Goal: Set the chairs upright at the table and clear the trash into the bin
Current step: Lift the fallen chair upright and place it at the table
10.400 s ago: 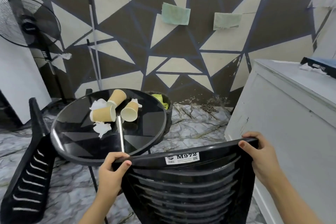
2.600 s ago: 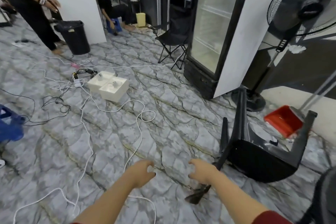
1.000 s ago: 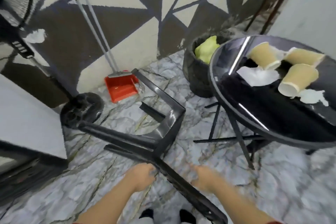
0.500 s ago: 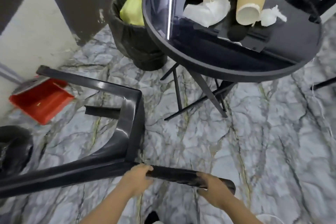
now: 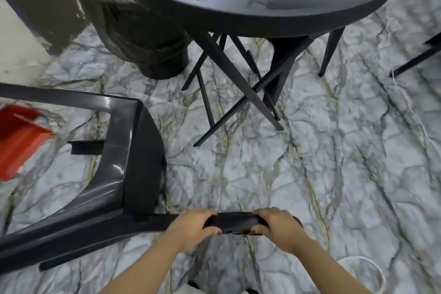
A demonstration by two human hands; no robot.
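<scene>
A black plastic chair [image 5: 124, 174] lies tipped on its side on the marble floor at the left. My left hand [image 5: 191, 224] and my right hand [image 5: 276, 223] both grip its top rail, close together, fingers curled over the bar. The round black table [image 5: 262, 24] fills the top of the view; only its near rim and glossy surface show, the cups and tissues are out of frame. The dark bin [image 5: 133, 38] with a yellow-green bag inside stands at the table's left edge.
A red dustpan [image 5: 16, 141] lies at the far left beside the chair. The table's crossed black legs [image 5: 233, 93] stand ahead of my hands. A white cable [image 5: 410, 112] runs along the right. Legs of another chair show at the upper right.
My view has tilted further down and nearer the table, so the cups have left the frame. My hands have slid closer together on the chair's rail.
</scene>
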